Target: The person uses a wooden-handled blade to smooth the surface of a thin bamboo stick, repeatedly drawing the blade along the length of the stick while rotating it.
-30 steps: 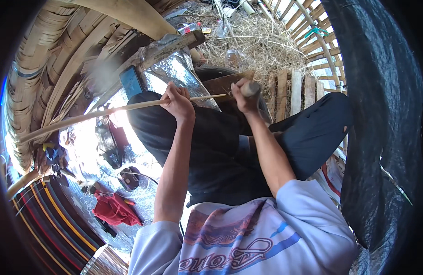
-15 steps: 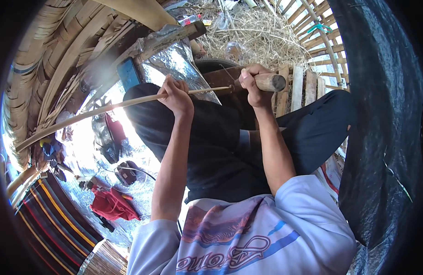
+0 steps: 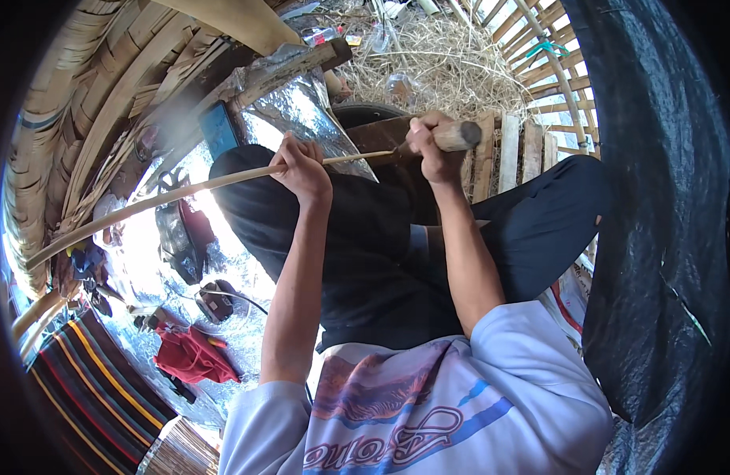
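Observation:
My left hand [image 3: 304,172] is closed around a long, thin, peeled wooden stick [image 3: 163,201], which runs from the far tip in front of me down to the left. In my right hand [image 3: 435,149] is a wooden-handled tool [image 3: 461,136]; its thick, round butt end points to the right. A dark part of this tool shows beside my fingers, close to the stick's thin tip. Its exact shape is too small to make out, and I cannot tell if it touches the wood. Both hands are above my crossed legs [image 3: 357,253] in dark trousers.
A phone [image 3: 218,129] lies beyond my left knee. A red cloth [image 3: 192,353], a black charger-like box [image 3: 216,302] and a dark bag [image 3: 180,237] rest on shiny sheeting at left. Dry straw [image 3: 452,63] covers the ground ahead; a dark tarp [image 3: 658,198] hangs at right.
My right hand has shifted slightly left, and the tool's handle has turned and tipped a little upward. The stick and my left hand have barely moved.

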{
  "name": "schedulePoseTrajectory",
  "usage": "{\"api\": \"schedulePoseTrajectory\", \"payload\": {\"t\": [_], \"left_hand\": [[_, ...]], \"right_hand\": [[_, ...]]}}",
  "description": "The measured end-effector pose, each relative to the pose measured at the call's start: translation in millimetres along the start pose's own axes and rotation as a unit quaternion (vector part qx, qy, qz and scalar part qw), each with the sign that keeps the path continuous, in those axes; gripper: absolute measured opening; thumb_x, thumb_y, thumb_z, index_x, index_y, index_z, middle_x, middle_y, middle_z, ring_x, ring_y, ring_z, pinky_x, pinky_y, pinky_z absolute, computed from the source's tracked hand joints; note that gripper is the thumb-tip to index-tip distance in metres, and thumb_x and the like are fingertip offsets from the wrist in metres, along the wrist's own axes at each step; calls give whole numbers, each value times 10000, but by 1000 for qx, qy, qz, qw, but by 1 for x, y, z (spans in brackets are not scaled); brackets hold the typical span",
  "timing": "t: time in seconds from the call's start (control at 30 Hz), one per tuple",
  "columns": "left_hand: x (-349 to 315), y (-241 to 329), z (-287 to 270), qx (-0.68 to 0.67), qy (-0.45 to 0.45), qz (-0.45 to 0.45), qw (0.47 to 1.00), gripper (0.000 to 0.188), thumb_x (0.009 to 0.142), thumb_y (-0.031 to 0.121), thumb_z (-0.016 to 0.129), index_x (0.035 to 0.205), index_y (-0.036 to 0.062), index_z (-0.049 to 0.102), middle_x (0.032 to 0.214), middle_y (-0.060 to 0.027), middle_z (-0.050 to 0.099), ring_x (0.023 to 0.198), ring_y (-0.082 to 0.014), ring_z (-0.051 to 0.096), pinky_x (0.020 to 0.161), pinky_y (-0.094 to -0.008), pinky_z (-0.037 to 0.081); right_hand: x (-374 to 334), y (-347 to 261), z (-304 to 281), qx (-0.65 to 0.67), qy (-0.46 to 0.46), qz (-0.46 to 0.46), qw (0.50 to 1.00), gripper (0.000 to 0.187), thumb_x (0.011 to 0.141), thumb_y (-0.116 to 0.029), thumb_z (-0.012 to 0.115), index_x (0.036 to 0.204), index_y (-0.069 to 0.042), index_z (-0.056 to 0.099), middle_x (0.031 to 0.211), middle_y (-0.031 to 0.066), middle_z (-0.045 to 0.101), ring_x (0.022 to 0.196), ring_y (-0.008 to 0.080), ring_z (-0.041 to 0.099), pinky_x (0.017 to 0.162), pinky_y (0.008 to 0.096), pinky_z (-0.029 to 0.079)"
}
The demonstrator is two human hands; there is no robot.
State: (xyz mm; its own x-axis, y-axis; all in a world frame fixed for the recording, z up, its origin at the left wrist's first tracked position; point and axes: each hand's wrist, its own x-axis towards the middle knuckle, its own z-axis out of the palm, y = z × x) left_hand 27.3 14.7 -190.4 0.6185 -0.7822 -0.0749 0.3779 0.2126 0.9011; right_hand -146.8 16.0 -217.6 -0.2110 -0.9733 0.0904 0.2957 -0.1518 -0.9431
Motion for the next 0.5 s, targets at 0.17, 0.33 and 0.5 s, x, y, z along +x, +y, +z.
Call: {"api": "schedulePoseTrajectory", "payload": {"t": [0.17, 0.33, 0.5], "left_hand": [[4, 0, 9, 13, 5, -1, 1000, 433, 896, 97, 454, 517, 96, 246, 456, 30, 249, 383, -55, 205, 359, -242, 174], [11, 1, 4, 6, 20, 2, 1000, 422, 891, 93, 457, 531, 101, 237, 460, 37, 237, 396, -48, 190, 364, -238, 161], [2, -3, 15, 5, 4, -16, 1000, 440, 895, 93, 459, 514, 102, 240, 450, 42, 238, 394, -41, 189, 368, -232, 165]], "right_hand": [[-9, 30, -12, -116, 21, -4, 993, 210, 766, -104, 646, 596, -27, 548, 521, -21, 514, 499, 56, 488, 470, 237, 375], [-4, -2, -6, -48, 33, -9, 998, 224, 766, -96, 638, 579, -26, 536, 534, -10, 526, 491, 63, 487, 463, 236, 372], [-15, 34, -16, -107, 28, 21, 994, 247, 760, -94, 641, 562, -44, 502, 508, -20, 490, 495, 52, 462, 469, 243, 361]]}}
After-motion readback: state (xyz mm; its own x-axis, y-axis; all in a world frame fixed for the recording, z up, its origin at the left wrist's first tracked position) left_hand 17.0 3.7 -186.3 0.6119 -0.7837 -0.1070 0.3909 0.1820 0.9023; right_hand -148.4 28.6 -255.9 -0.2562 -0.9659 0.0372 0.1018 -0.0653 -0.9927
